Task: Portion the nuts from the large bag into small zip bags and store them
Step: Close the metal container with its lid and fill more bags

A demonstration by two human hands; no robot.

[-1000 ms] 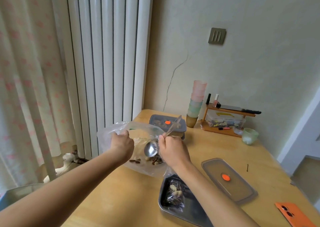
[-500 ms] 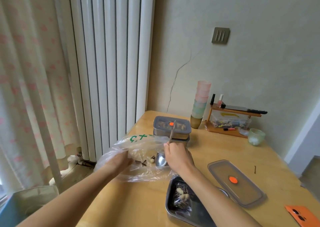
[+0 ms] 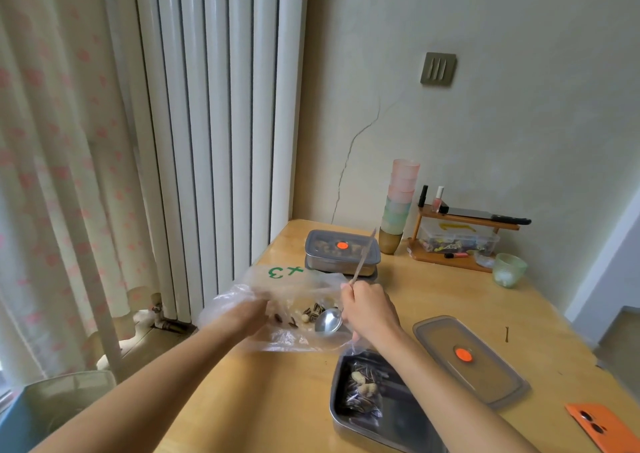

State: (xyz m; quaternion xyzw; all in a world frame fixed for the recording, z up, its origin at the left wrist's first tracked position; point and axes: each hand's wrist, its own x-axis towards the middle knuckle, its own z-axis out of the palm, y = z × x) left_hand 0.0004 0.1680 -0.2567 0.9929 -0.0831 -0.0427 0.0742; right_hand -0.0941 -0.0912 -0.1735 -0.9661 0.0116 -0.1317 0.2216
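As the spoon (image 3: 328, 320) rests inside, the clear bag (image 3: 249, 281) lies crumpled.

left hand (image 3: 251, 314) at the mouth of the big clear bag (image 3: 277, 279), fingers kinda lost behind the plastic | right hand (image 3: 369, 309) pinching the spoon (image 3: 329, 319) handle, bowl down inside the bag next to the nuts (image 3: 313, 309) | filled small zip bag (image 3: 363, 392) lying in the metal tray (image 3: 405, 414) | loose lid (image 3: 485, 376) on the table (image 3: 277, 400) just right of the tray

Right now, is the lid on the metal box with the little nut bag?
No, the lid lies flat on the table beside the open metal box.
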